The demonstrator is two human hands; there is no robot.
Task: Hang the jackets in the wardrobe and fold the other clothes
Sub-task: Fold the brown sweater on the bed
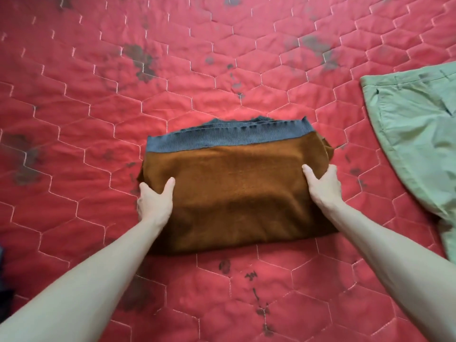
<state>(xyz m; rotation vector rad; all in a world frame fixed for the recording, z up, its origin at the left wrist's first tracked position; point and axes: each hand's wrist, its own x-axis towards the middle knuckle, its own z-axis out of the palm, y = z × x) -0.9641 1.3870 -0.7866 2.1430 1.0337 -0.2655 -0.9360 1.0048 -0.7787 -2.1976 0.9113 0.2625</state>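
Red quilted bed [98, 119]: brown sweater [234, 188] folded compact; left hand [154, 199] and right hand [322, 185] grip its sides. Green trousers [414, 134] apparently still unfolded.

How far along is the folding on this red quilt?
Done: the brown sweater looks folded into a compact rectangle. In hand: the left hand and right hand grip its two sides. Left: the green trousers lie unfolded at the right. No jackets or wardrobe in view.

The sweater [234, 193] is rust-brown with a grey-blue ribbed band. The trousers [417, 134] are pale green. The bedspread [98, 95] is red, hexagon-quilted, with dark blotches.
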